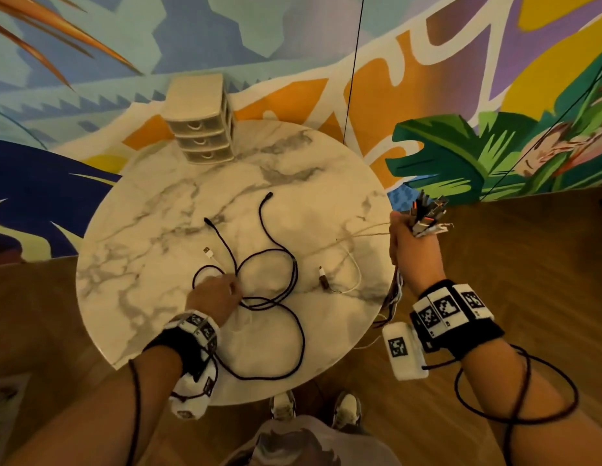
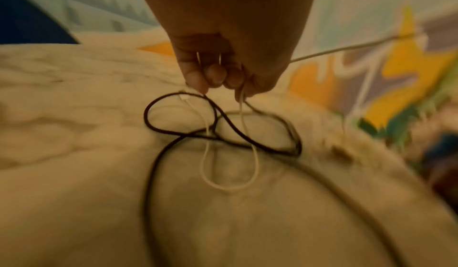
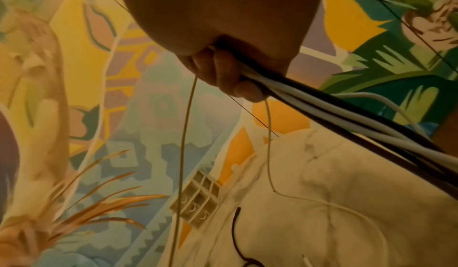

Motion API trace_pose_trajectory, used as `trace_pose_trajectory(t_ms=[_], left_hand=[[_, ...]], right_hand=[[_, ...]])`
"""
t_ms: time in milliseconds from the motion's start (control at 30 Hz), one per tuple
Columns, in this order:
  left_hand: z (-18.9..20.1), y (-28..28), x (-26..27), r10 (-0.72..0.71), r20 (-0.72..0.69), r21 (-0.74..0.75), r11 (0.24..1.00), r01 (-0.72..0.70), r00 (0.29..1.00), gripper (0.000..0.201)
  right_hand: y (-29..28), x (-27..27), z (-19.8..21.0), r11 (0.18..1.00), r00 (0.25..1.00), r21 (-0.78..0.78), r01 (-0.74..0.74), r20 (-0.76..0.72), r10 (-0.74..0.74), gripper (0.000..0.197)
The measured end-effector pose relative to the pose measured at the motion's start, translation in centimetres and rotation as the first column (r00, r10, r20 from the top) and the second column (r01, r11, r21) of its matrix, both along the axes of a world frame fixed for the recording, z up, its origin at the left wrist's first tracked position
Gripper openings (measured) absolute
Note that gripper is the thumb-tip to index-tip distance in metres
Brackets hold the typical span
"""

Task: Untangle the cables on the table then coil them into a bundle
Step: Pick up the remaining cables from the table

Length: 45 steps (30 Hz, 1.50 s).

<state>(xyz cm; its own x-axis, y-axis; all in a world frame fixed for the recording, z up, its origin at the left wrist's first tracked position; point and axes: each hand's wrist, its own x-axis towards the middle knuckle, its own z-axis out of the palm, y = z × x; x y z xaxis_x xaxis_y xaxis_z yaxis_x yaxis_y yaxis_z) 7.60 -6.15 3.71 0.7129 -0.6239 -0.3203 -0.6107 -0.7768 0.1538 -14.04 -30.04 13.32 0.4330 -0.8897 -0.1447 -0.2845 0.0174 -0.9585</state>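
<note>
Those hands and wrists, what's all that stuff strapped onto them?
Both arms are bare, no sleeves. Each wrist wears a black band carrying white tiles printed with black square codes. A small white box with the same kind of code hangs under the right wrist; a similar white box sits under the left. Thin black cables loop from the bands along both forearms.

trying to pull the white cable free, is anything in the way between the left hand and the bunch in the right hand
Yes. The left hand pinches the white cable, whose loop is threaded among the loops of the black cable on the table. That crossing lies between it and the cable bunch held in the right hand.
</note>
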Motion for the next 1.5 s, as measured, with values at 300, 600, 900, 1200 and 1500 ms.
trace_pose_trajectory(t_ms=[300,600,900,1200,1500], left_hand=[[5.2,-2.2,4.0,0.145,0.067,-0.295,0.948,-0.120,0.987,0.026],[12.7,-4.3,1.0,-0.043,0.277,-0.544,0.816,0.193,0.960,0.025],[13.7,-6.9,-2.4,-0.272,0.364,-0.388,0.825,0.410,0.891,0.027],[10.4,-7.4,-2.0,-0.260,0.228,-0.388,0.859,0.333,0.938,0.021],[1.9,-1.9,4.6,0.027,0.014,-0.175,0.984,-0.024,1.000,0.032]], right_hand=[[0.2,-1.0,-1.2,0.987,0.992,0.105,0.126,-0.040,-0.122,0.030],[-0.3,-0.4,-2.7,0.997,0.995,-0.050,0.057,-0.084,-0.061,0.025],[3.3,5.2,3.6,0.970,0.974,-0.171,-0.170,0.123,0.192,0.028],[3.7,6.2,3.4,0.929,0.936,-0.113,-0.351,-0.012,0.352,0.011],[-0.1,3.5,3.4,0.993,0.992,-0.094,-0.077,0.090,0.085,0.037]])
